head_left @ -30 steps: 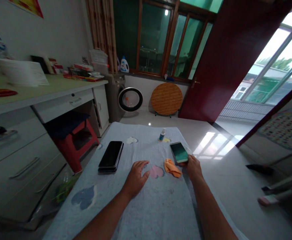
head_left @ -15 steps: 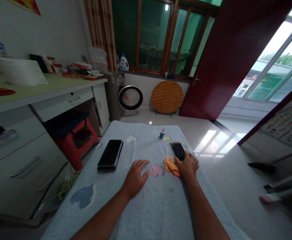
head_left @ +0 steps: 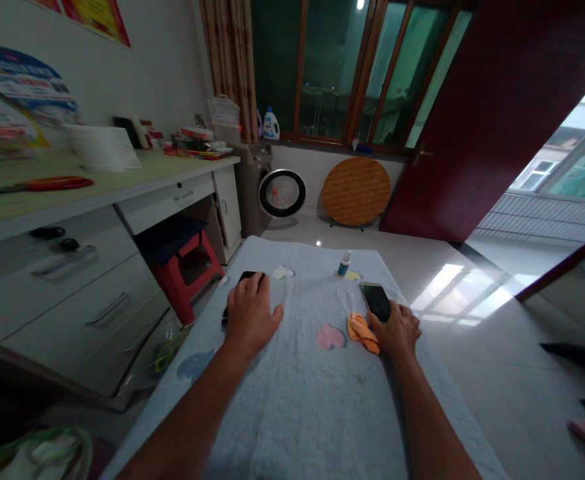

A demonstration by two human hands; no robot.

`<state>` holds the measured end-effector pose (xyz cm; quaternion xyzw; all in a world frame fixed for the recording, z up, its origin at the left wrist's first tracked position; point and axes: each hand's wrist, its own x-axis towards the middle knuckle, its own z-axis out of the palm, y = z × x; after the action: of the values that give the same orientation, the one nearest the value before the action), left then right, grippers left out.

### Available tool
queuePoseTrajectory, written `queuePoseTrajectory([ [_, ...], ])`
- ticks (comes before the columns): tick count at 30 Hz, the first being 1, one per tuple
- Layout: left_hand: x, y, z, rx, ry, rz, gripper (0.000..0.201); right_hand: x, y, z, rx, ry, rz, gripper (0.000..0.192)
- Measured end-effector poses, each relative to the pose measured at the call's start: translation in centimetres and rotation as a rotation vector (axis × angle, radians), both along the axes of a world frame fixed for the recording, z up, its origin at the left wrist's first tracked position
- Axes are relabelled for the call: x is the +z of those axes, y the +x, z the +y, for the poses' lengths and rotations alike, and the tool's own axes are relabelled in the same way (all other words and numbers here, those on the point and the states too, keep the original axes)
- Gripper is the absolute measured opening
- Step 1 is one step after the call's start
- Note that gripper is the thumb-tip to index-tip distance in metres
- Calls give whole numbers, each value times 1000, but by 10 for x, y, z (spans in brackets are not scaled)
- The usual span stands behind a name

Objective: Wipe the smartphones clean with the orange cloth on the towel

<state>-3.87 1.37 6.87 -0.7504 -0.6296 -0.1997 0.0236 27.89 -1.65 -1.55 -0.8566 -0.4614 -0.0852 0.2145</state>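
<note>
A pale blue cloth [head_left: 297,400] with heart patches covers the surface before me. My left hand [head_left: 250,315] lies on top of a black phone [head_left: 245,277] at the cloth's left side, hiding most of it. My right hand [head_left: 397,328] rests at the near end of a second dark phone [head_left: 375,300] that lies flat on the cloth, fingers touching it. An orange wiping cloth [head_left: 362,331] is bunched just left of that hand. A small blue-capped bottle [head_left: 343,264] stands at the far edge.
A white pad [head_left: 283,272] lies near the black phone. A red stool [head_left: 185,267] sits under the desk [head_left: 97,193] on the left. Farther back are a washing machine [head_left: 275,193], a round wooden tabletop [head_left: 356,192] and an open dark red door [head_left: 477,133].
My left hand moved from the middle of the cloth forward and left onto the black phone. My right hand laid the lit phone flat; its screen went dark.
</note>
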Motion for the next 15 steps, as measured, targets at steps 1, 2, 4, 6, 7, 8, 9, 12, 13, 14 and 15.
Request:
queuePoseTrajectory([
  [1,1,-9,4,58,-34,39,58,2,0,-1,54,53,-1,58],
  [2,1,-19,7,100,-74,77,62,4,0,-3,136,95,5,50],
  [4,-3,-35,12,165,-146,131,70,9,-2,-7,336,117,34,33],
  [6,-7,-46,14,190,-211,148,74,15,-5,-13,496,55,62,25],
  [7,-9,-49,15,183,-233,148,74,17,-7,-16,540,12,67,25],
  [8,-10,-51,15,179,-249,142,73,18,-9,-18,560,-27,65,26],
  [9,-11,-53,15,175,-259,137,71,20,-11,-21,568,-57,58,28],
  [12,-11,-52,15,180,-265,130,64,22,-18,-26,584,-102,25,34],
  [13,-11,-51,16,186,-262,132,63,22,-20,-26,592,-108,14,34],
  [14,-10,-50,16,194,-258,134,62,22,-23,-26,603,-115,5,34],
  [15,-10,-49,16,204,-252,137,63,22,-25,-26,613,-124,-1,34],
])
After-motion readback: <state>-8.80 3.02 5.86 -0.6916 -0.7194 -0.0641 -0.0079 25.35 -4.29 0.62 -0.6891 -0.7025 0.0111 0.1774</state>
